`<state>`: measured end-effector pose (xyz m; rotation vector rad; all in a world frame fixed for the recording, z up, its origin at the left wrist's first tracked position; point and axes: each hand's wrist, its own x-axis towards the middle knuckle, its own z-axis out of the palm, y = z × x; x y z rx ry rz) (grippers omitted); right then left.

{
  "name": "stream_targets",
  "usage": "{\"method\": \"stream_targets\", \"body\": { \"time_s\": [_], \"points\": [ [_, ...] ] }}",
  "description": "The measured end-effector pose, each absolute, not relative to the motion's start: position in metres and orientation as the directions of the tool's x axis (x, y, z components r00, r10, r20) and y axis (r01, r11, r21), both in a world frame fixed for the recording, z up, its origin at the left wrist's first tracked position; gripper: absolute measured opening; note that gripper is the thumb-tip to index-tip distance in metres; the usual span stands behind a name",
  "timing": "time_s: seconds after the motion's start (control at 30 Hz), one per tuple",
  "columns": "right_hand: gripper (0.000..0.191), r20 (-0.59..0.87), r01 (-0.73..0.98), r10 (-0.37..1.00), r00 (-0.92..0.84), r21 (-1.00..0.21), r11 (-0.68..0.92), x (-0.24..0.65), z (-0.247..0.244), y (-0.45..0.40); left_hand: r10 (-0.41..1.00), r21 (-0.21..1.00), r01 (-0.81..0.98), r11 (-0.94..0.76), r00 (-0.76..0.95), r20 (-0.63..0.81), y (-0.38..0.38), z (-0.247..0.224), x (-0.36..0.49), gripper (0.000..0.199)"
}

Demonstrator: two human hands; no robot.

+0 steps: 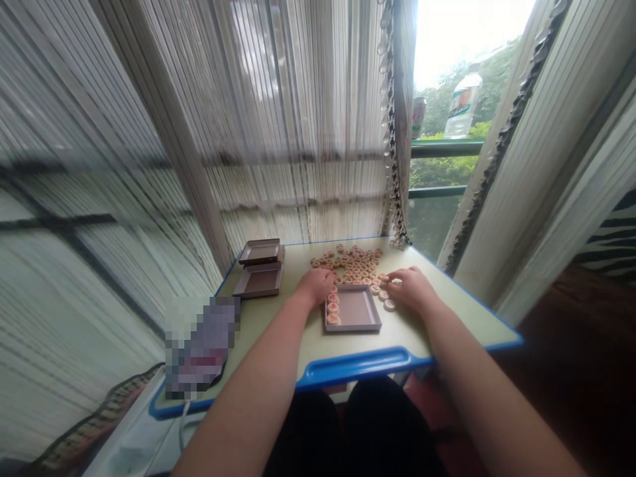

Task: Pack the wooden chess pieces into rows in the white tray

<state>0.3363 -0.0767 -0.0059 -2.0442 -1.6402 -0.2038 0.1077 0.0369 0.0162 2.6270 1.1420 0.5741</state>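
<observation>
An open square box point(354, 327) lies near the front of the table, with a column of round wooden pieces point(333, 307) bearing red marks along its left side. My left hand point(317, 285) is at the box's back left corner, fingers curled; whether they hold a piece is hidden. To the right of the box, my right hand point(408, 286) has its fingertips at a round piece point(383, 278) on the edge of the group. Many more round pieces point(355, 258) are spread behind the box. A few loose ones point(389, 305) lie beside its right edge.
Two open box parts point(258, 281) sit at the back left. A pixelated flat object point(206, 344) with a cable lies at the table's left edge. The table point(462, 324) has a blue rim and a front tray groove point(358, 366). Curtains hang behind; a bottle point(464, 103) stands by the window.
</observation>
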Motion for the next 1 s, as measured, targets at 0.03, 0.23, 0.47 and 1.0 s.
{"method": "stream_targets", "body": {
  "time_s": [0.03, 0.23, 0.47, 1.0],
  "points": [
    [0.024, 0.467, 0.947, 0.849, 0.248, -0.301, -0.111, 0.333, -0.005, -0.077, 0.736, 0.344, 0.653, -0.675, 0.626, 0.257, 0.036, 0.017, 0.108, 0.039],
    [0.021, 0.576, 0.951, 0.805, -0.140, -0.148, 0.271, 0.288, 0.008, -0.072, 0.748, 0.364, 0.661, -0.657, 0.633, 0.201, 0.030, 0.021, 0.109, 0.040],
    [0.020, 0.353, 0.942, 0.878, -0.323, 0.033, 0.334, 0.254, 0.019, -0.069, 0.746, 0.349, 0.666, -0.660, 0.635, 0.199, 0.024, 0.027, 0.109, 0.041],
    [0.024, 0.372, 0.957, 0.895, -0.246, -0.053, 0.285, 0.250, 0.016, -0.083, 0.736, 0.217, 0.703, -0.677, 0.645, 0.206, 0.024, 0.027, 0.109, 0.039]
  ]
}}
